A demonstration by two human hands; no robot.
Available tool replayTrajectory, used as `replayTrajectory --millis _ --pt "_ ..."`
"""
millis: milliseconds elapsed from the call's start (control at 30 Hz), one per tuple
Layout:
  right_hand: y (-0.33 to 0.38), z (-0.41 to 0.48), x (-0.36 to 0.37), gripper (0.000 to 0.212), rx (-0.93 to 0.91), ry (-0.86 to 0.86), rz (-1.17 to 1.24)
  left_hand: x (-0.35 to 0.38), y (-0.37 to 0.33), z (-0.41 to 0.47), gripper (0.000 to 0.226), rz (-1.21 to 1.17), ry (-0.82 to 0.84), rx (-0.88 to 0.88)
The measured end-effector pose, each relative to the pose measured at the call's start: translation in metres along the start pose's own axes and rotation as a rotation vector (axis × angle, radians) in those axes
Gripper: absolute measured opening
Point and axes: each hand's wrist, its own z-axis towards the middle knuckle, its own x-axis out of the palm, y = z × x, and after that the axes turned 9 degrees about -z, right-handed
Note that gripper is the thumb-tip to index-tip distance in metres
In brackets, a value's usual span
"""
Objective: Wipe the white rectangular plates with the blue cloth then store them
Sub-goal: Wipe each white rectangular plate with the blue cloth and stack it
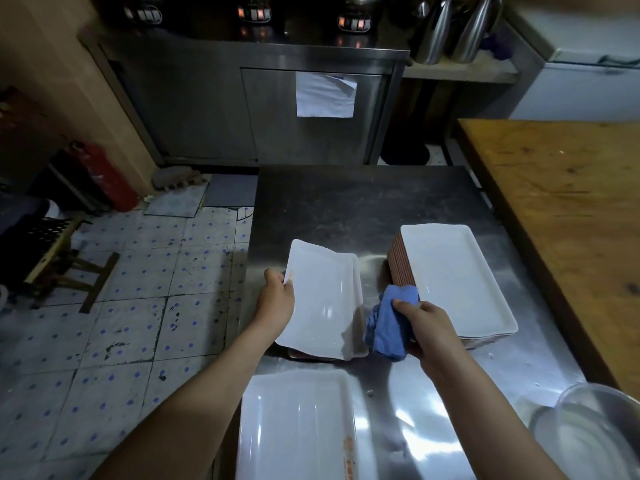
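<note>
White rectangular plate point(322, 299) is held tilted just left of the tall stack point(450, 271) on the steel table point(346, 202), above a low pile point(359, 299). Its left long edge is pinched by the curled fingers point(274, 274) of the left hand point(277, 296). A bunched blue cloth point(388, 327) is gripped in the closed right hand point(426, 327), just beside the stack's near left corner. The plate is judged rigid, glossy, breakable and probably slippery if damp. A rim grip along a long edge is thought safest. The cloth is judged soft and light.
</note>
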Motion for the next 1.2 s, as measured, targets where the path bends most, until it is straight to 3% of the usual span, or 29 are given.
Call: replayTrajectory --millis 267,400,500,600,700,767,867,967,1033,1100,1200 --pt "0.000 -0.029 -0.027 0.015 -0.120 -0.086 -0.044 -0.010 -0.022 -0.018 0.013 -0.186 -0.091 -0.009" --pt "0.014 -0.059 -0.040 0.012 -0.273 -0.092 -0.051 -0.020 -0.041 -0.051 0.028 -0.277 -0.031 -0.015" --pt "0.025 -0.088 -0.049 0.012 -0.356 0.022 0.007 -0.023 -0.048 -0.093 0.029 -0.412 -0.008 -0.038" --pt "0.030 -0.122 -0.046 0.011 -0.380 0.254 -0.010 -0.018 -0.055 -0.139 0.026 -0.499 0.022 -0.087" --pt "0.022 -0.144 -0.039 0.018 -0.359 0.444 -0.024 -0.006 -0.061 -0.176 0.038 -0.610 0.026 -0.141" --pt "0.009 -0.152 -0.039 0.024 -0.454 0.370 -0.241 0.001 -0.062 -0.198 0.041 -0.642 0.007 -0.160" --pt "-0.012 -0.163 -0.050 0.029 -0.754 0.037 -0.737 0.011 -0.059 -0.230 0.039 -0.666 -0.011 -0.148" --pt "-0.028 -0.175 -0.066 0.053 -1.019 -0.235 -1.092 0.017 -0.054 -0.255 0.035 -0.694 -0.012 -0.117" --pt "-0.039 -0.177 -0.074 0.061 -1.157 -0.244 -1.160 0.021 -0.054 -0.270 0.031 -0.682 -0.012 -0.101" --pt "-0.051 -0.180 -0.079 0.053 -1.294 -0.125 -1.197 0.022 -0.055 -0.281 0.030 -0.639 -0.029 -0.092" --pt "-0.058 -0.191 -0.080 0.060 -1.427 0.004 -1.229 0.024 -0.060 -0.296 0.041 -0.581 -0.044 -0.102"
